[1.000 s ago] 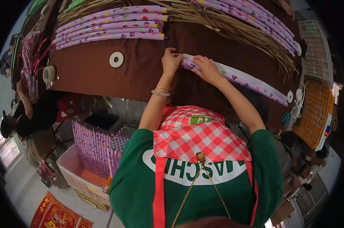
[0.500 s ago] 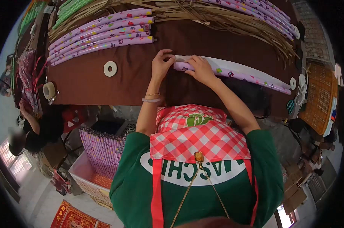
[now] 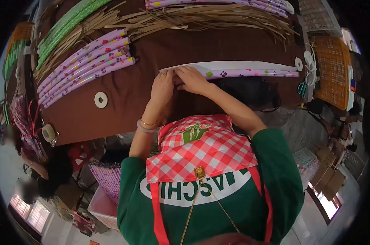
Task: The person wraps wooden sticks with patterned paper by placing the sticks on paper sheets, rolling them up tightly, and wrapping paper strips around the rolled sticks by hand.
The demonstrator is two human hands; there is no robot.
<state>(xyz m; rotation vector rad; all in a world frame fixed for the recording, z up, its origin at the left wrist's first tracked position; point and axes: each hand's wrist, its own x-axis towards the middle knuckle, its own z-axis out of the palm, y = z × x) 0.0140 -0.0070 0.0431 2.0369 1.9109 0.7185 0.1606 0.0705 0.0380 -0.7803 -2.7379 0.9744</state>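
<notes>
Tape roll [image 3: 48, 132]: left table edge. Purple patterned tubes [image 3: 87, 69]: above the white ring [image 3: 101, 99]. Left hand [image 3: 162, 87] and right hand [image 3: 192, 80]: fingers bent, meeting at the left end of the white-edged patterned wrap [image 3: 250, 73]; whether either grips cannot be told. The wrap extends right across the brown cloth. Shirt emblem [image 3: 179, 190], below: inverted green lettering, "SCHI" legible, remainder partly covered. Scissors [image 3: 301, 90]: near the wrap's right end.

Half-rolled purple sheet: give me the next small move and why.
Probably roll the sheet slightly farther from the body, using the left hand and right hand together: both are at its left end, and a white strip lies unrolled along the far side.
</notes>
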